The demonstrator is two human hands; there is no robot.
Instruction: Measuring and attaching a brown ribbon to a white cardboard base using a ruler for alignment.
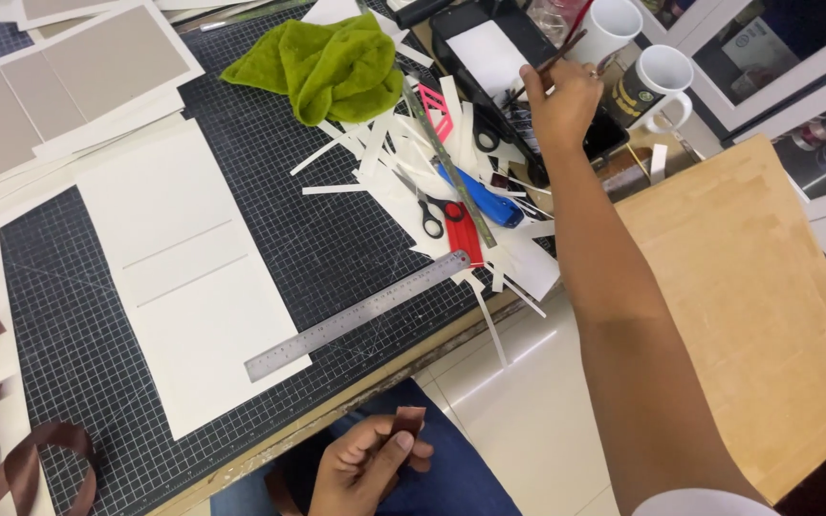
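Head view, nearest to me: my left hand [367,465] sits low over my lap, in front of the table [403,368] edge, with its fingers [396,447] pinched together on a short piece of brown ribbon [409,419] that stands up between thumb and forefinger. More brown ribbon loops [21,459] lie at the near left corner of the table. Just beyond the edge I see a dark grid cutting mat [327,244], and on it a large white card sheet [188,277] with two scored lines across it. A steel ruler [358,315] lies slanted over the sheet's near right corner, partly on the card and partly on the mat. Further back on the right is a heap of white paper strips [489,253], with black-handled scissors [427,212], a red cutter [464,234] and a blue tool [480,199] lying among them. A green cloth [332,62] is bunched at the far side of the mat, and grey card panels [59,76] lie to the far left. My right arm stretches out over a wooden board [757,306] to the far right of the table, where my right hand [558,103] has its fingers closed on thin stick-like tools [566,48], beside a black tray [489,48]. Two white mugs [657,86] stand just past that hand.
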